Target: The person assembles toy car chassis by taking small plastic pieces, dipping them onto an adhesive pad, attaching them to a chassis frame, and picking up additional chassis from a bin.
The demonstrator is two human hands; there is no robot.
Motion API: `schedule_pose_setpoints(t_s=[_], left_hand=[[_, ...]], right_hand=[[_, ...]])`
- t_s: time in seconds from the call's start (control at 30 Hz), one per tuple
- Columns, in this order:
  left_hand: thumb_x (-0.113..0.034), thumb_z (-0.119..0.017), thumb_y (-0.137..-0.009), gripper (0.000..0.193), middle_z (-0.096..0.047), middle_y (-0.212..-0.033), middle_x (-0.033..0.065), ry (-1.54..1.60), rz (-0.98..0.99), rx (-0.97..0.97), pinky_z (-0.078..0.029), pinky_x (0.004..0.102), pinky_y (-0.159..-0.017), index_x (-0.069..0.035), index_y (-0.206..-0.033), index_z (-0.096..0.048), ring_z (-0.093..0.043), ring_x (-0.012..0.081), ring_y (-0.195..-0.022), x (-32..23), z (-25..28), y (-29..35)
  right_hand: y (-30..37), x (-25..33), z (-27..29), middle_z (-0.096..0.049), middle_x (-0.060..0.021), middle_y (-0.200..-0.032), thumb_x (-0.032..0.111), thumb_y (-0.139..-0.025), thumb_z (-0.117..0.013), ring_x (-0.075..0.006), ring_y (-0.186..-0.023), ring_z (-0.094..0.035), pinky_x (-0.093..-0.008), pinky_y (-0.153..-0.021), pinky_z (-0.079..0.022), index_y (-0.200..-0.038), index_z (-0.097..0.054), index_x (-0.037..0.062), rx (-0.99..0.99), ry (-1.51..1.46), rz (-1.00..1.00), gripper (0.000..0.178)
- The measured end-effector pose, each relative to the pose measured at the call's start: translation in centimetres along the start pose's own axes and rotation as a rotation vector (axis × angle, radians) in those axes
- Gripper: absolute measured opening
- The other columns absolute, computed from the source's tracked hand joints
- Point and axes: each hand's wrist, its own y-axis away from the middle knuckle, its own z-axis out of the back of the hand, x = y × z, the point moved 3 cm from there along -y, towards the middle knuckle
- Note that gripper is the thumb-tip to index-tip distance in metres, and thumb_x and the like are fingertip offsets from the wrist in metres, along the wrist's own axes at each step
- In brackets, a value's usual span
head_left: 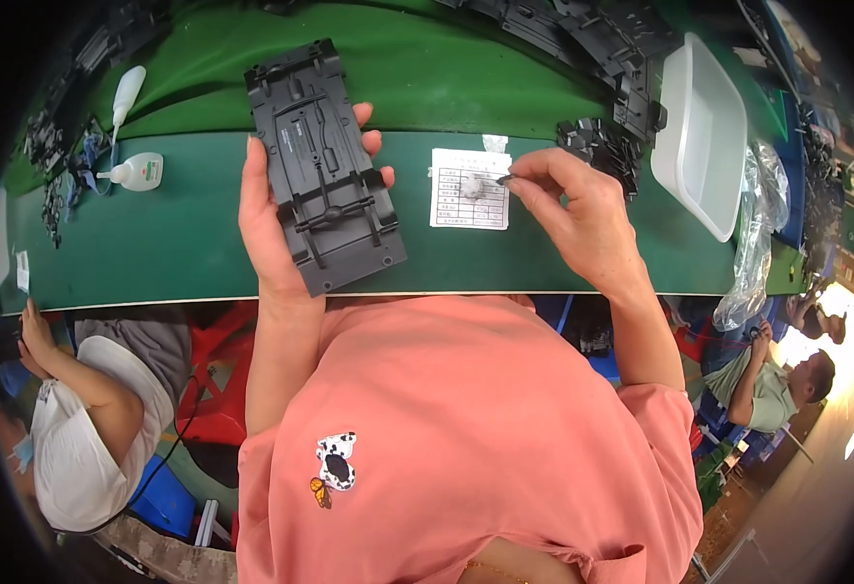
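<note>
My left hand (269, 209) holds a black plastic moulded plate (325, 165) upright over the green work surface (184, 243), fingers wrapped round its far edge. My right hand (573, 209) pinches a tiny dark part (503, 180) between thumb and forefinger, just above a white paper sheet with a printed table (471, 190). A small pale heap of little parts (473, 185) lies on that sheet.
A white plastic tub (705, 127) stands at the right, a clear plastic bag (753, 243) beside it. Black plastic parts (593, 49) pile along the far edge and at the left (57, 156). Two white squeeze bottles (133, 170) lie at the left. Other people sit at both sides.
</note>
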Motion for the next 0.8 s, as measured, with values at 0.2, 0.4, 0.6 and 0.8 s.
schedule_pose_setpoints(t_s=[0.2, 0.4, 0.6, 0.8], left_hand=[[-0.049, -0.026, -0.098, 0.065, -0.045, -0.134, 0.0231, 0.033, 0.011, 0.005, -0.052, 0.0485, -0.088, 0.001, -0.138, -0.034, -0.056, 0.0317, -0.110, -0.1, 0.0, 0.1], [-0.048, -0.027, -0.099, 0.064, -0.046, -0.133, 0.0231, 0.048, 0.018, 0.009, -0.052, 0.0484, -0.088, 0.001, -0.138, -0.035, -0.056, 0.0317, -0.110, -0.3, 0.1, 0.0], [-0.047, -0.026, -0.099, 0.063, -0.048, -0.131, 0.0232, 0.021, 0.019, 0.002, -0.052, 0.0474, -0.087, 0.001, -0.137, -0.036, -0.057, 0.0315, -0.110, -0.3, 0.2, -0.1], [-0.047, -0.026, -0.099, 0.062, -0.049, -0.129, 0.0235, 0.036, 0.012, -0.008, -0.052, 0.0467, -0.087, 0.002, -0.137, -0.037, -0.057, 0.0314, -0.109, -0.3, 0.0, 0.0]], right_hand=[[-0.4, 0.2, -0.2, -0.062, -0.0117, -0.085, 0.005, -0.082, -0.063, -0.0272, -0.075, -0.062, -0.0338, -0.067, -0.050, -0.089, -0.065, 0.0002, 0.054, 0.085, 0.133, 0.009], [-0.6, 0.3, -0.9, -0.060, -0.0084, -0.083, 0.003, -0.081, -0.065, -0.0180, -0.069, -0.057, -0.0288, -0.063, -0.046, -0.089, -0.065, -0.0011, 0.100, 0.116, 0.032, 0.008], [-1.0, 0.3, -1.4, -0.059, -0.0110, -0.081, 0.007, -0.080, -0.065, -0.0279, -0.073, -0.059, -0.0360, -0.064, -0.048, -0.083, -0.065, 0.0011, 0.087, 0.171, 0.090, 0.007], [-1.1, 0.4, -1.6, -0.058, -0.0094, -0.078, 0.002, -0.076, -0.067, -0.0261, -0.070, -0.058, -0.0351, -0.062, -0.048, -0.082, -0.064, 0.0024, -0.081, 0.327, 0.360, 0.007]])
